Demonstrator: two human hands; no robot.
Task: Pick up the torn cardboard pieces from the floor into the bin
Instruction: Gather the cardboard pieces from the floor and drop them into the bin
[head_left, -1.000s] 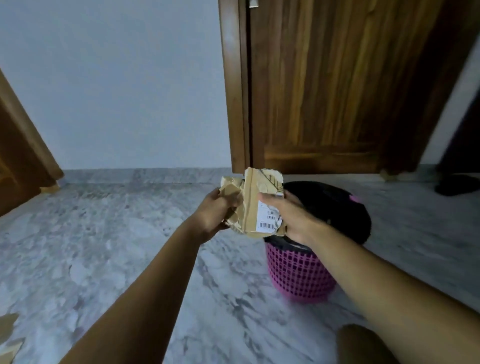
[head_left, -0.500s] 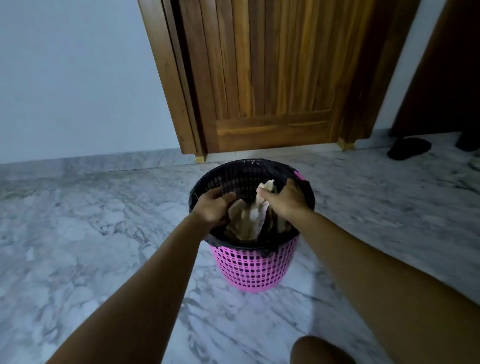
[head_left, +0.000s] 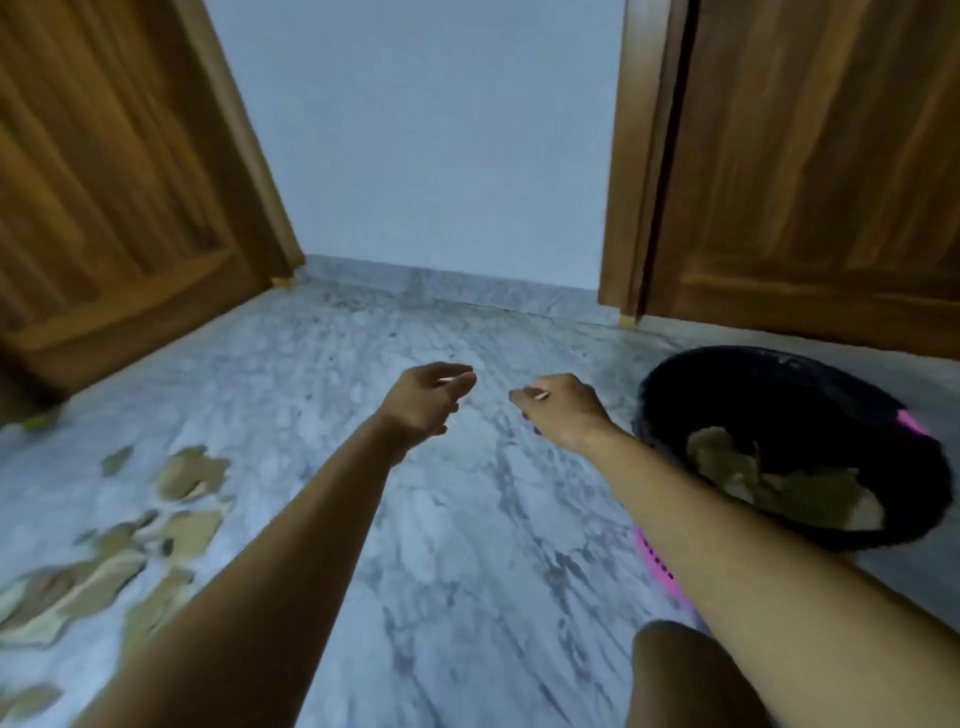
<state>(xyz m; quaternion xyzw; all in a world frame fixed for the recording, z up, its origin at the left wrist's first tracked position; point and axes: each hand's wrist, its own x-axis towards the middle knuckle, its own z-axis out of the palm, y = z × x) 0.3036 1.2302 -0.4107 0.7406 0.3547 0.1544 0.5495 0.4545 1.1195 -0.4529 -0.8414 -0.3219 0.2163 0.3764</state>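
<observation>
Head view: torn cardboard pieces (head_left: 104, 566) litter the floor (head_left: 467, 545) near-left; others lie inside the bin (head_left: 675, 379) (right). Beyond, left hand (head_left: 423, 400) and right hand (head_left: 563, 410) hover empty, fingers loosely curled. Next load likely: reach left, gather scraps.

I read the floor (head_left: 467, 519) as grey-veined marble, smooth with a soft sheen, and the skirting (head_left: 441, 283) looks like the same stone. The left door (head_left: 104, 182) and right door (head_left: 805, 182) are brown wood with a visible grain and a low varnish gloss. The wall (head_left: 431, 130) is flat matt paint. The bin (head_left: 657, 558) is pink latticed plastic with a black film liner (head_left: 779, 395). The cardboard (head_left: 187, 530) is dull brown and ragged at its torn edges.
</observation>
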